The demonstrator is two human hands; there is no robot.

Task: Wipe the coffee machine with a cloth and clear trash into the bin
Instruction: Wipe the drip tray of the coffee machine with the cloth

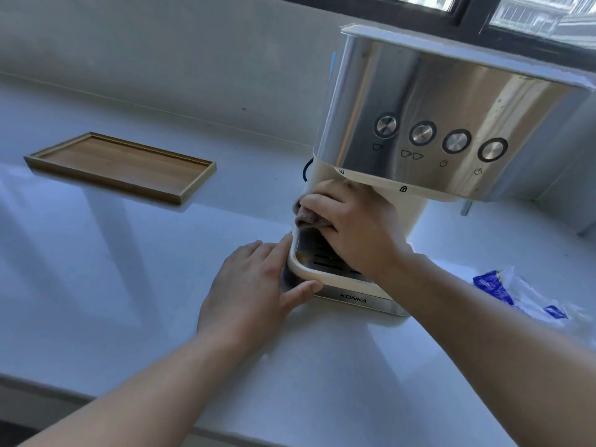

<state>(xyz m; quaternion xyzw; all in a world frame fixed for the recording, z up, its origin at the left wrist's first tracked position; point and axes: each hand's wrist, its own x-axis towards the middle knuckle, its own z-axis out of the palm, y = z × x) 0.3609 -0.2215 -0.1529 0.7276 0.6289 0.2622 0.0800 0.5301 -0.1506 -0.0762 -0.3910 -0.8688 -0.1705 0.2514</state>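
Observation:
A cream and steel coffee machine (429, 101) stands on the white counter (129, 285) at the right. My right hand (351, 227) reaches under its head, above the drip tray (309, 269), and grips a greyish cloth (304, 216) pressed against the machine's cream column. My left hand (254, 285) lies flat against the left corner of the machine's base, fingers spread, thumb on the drip tray's rim. A crumpled blue and white plastic wrapper (522, 295) lies on the counter to the right of the machine.
A shallow wooden tray (190, 185) sits on the counter at the left. A wall runs behind the counter, with a window (516, 14) above the machine. The counter's front edge crosses the bottom of the view. No bin is in sight.

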